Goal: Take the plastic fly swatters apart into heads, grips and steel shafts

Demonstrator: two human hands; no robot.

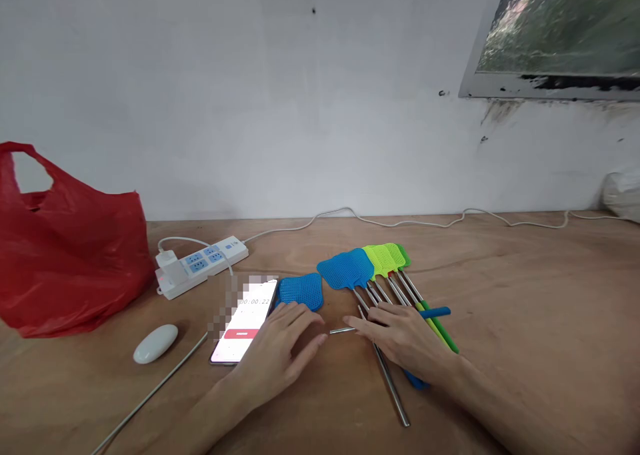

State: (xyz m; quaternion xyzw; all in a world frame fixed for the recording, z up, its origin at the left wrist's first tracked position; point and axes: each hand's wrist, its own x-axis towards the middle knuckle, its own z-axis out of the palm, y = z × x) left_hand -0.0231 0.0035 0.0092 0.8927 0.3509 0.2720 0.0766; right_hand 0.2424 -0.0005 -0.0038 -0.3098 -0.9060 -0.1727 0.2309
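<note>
Forearms (480,391): nearest my camera, reaching in from the lower edge over the wooden table (540,295).
Left hand (277,351): I see it palm down, thumb well apart from the loosely curved fingers, with nothing visible in the gap; whether the fingertips touch anything I can't make out.
Blue swatter head (303,291): lying just beyond the left fingers, beside the phone (250,315), whose screen reads 00:00:22.
Right hand (395,331): lies across a thin rod (343,330) and swatter shafts, fingers bent; from here I cannot tell whether it grips one. A blue handle (437,312) sticks out past its right side.
Fly swatters (385,260): fanned beyond the right hand, blue, yellow-green and green heads overlapping, shafts slanting down to the right.
Silver tube (393,388): slants toward me on the table, its upper part near the right fingers.
Left side: white mouse (156,343), power strip (203,268), red bag (75,255).
</note>
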